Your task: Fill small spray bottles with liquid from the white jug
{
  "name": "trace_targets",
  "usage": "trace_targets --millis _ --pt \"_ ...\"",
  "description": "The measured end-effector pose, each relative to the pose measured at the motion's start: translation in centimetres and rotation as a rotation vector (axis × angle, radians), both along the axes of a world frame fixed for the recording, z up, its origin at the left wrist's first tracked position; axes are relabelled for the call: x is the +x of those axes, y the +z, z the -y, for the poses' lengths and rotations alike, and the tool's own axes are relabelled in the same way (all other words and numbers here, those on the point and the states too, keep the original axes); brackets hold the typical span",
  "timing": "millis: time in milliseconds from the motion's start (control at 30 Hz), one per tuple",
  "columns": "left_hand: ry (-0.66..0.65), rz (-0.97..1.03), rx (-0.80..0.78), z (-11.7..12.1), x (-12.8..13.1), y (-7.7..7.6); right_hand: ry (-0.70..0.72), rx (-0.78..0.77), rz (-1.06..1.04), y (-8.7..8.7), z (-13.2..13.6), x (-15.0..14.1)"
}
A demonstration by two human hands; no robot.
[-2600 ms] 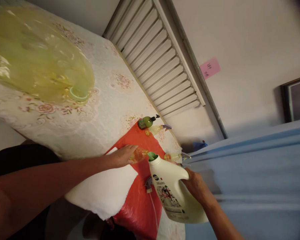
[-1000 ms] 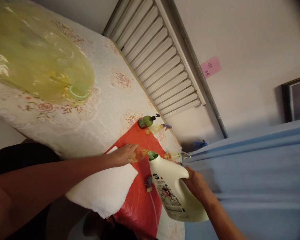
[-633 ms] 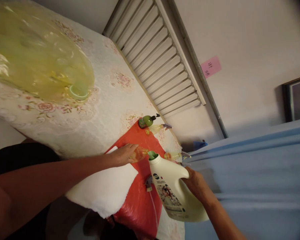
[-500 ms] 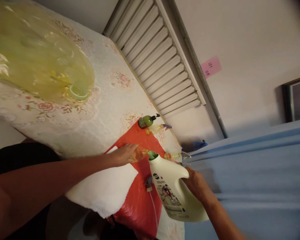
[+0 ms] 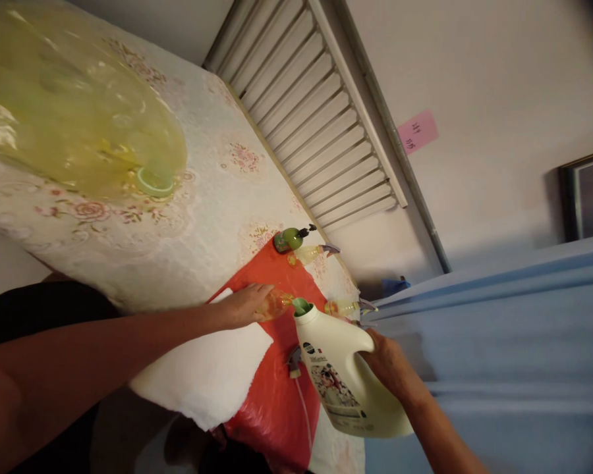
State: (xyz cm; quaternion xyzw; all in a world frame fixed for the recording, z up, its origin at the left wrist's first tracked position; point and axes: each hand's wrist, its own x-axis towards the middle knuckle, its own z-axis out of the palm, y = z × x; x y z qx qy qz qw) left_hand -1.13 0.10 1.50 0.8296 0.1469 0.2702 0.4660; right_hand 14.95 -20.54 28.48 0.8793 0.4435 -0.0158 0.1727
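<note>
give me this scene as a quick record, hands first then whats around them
left hand: holds a clear bottle
right hand: grips a cream jug
jug pose: tilted, its green mouth at the bottle's neck; contact unclear
surface: red sheet over a floral tablecloth
on the sheet: loose spray head with tube
nearby: white cloth, green pump bottle, two spray bottles
upper left: yellow plastic bag

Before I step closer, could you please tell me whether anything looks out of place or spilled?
A spray head lies loose on the red sheet near the jug, its tube bare and fixed to no bottle; I see no spill.
</note>
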Motion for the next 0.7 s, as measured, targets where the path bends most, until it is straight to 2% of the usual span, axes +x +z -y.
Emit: trace_targets --millis 333,700 --pt "0.008 0.008 0.009 -0.01 0.22 -0.54 0.018 0.018 -0.078 -0.10 0.25 0.56" --pt "0.004 0.004 0.004 -0.02 0.07 -0.13 -0.010 0.015 -0.076 -0.06 0.18 0.58"
